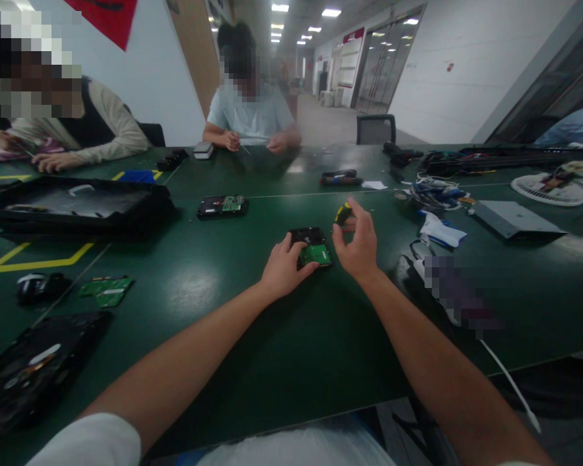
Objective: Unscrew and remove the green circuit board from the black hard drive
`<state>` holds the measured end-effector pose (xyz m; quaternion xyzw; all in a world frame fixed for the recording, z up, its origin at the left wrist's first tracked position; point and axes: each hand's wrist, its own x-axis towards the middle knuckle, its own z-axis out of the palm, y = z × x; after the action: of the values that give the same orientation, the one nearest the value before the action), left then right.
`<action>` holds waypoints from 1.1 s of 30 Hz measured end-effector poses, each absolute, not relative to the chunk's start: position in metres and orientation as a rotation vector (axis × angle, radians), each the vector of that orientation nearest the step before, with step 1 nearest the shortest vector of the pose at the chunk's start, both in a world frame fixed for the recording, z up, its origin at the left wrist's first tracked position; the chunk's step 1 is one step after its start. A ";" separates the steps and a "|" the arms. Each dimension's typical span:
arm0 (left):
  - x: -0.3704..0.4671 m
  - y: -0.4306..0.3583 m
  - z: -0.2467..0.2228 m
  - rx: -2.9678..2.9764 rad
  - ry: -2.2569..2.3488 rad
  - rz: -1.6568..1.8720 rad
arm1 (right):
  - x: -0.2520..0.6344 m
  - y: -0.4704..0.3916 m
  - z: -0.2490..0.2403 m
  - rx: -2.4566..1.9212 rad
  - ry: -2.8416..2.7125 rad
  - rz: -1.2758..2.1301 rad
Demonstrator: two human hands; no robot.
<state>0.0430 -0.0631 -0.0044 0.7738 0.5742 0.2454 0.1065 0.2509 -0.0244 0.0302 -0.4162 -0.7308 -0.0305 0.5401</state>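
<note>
A hard drive (307,237) lies on the green table in front of me, its green circuit board facing up. My left hand (284,266) grips its near left side, with the thumb across the board's near edge and the fingers at the far left. Just right of the drive, my right hand (358,241) is raised above the table. Its fingers close round a screwdriver with a yellow and black handle (342,213). The screwdriver's shaft and tip cannot be made out. A second hard drive (222,206) rests farther back on the left.
Left are black plastic housings (78,207), a loose green circuit board (107,290) and a black device (39,369). Right are a cable bundle (434,192), a metal case (517,219) and a white fan grille (548,189). Two people sit across the table, hands on it.
</note>
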 end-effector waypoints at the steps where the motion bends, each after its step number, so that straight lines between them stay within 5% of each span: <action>1: 0.043 -0.063 -0.004 2.279 1.691 0.722 | 0.251 -0.024 0.030 -1.000 -1.736 -0.077; 33: 0.044 -0.062 0.000 2.291 1.688 0.672 | 0.248 -0.029 0.033 -1.015 -1.791 -0.068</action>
<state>0.0438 -0.0624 -0.0005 0.7789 0.5739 0.2284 0.1083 0.2477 -0.0286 0.0326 -0.4223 -0.7454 -0.0283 0.5150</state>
